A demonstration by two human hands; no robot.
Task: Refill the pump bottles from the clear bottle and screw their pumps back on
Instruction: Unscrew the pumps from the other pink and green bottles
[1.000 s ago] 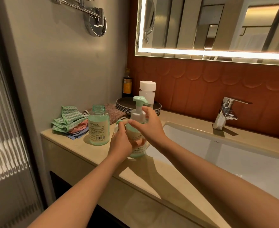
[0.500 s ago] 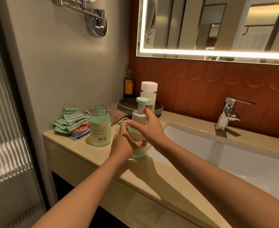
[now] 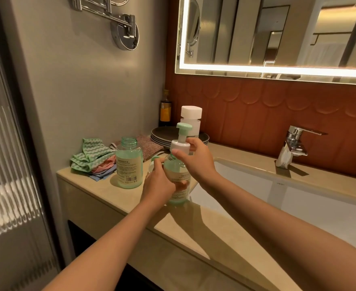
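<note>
- The open pump bottle [image 3: 128,164] stands without its pump on the countertop [image 3: 101,185], just beside the folded cloths [image 3: 93,158]. I judge it to be thin plastic, light and easy to tip. I would take it round the labelled body, not by the bare neck.
- The left hand [image 3: 158,183] comes in low from the left. Its fingers are curled round the lower body of the held pump bottle [image 3: 179,179] and keep it upright. Behind the knuckles I see a bit of green and white, perhaps the other pump, but it is too hidden to say.
- That bottle's base is at or just above the countertop, near the rim of the basin [image 3: 246,164]; I cannot tell which. It is tinted green with liquid inside, so I expect some weight. The walls will likely give under a hard squeeze, and the surface will be slick if soap has run down. A firm mid-body hold suits it.
- The pump [image 3: 181,139] stands upright over the neck with its white collar at the mouth. I cannot see whether the thread has caught. The collar is the place to turn it; the green head and thin stem would only wobble.
- The right hand [image 3: 196,160] reaches over from the right with the wrist bent down. Its thumb and fingertips pinch that collar.
- The clear bottle [image 3: 190,120] has its white cap on and stands behind, by the stacked plates [image 3: 162,133], apart from both hands.
</note>
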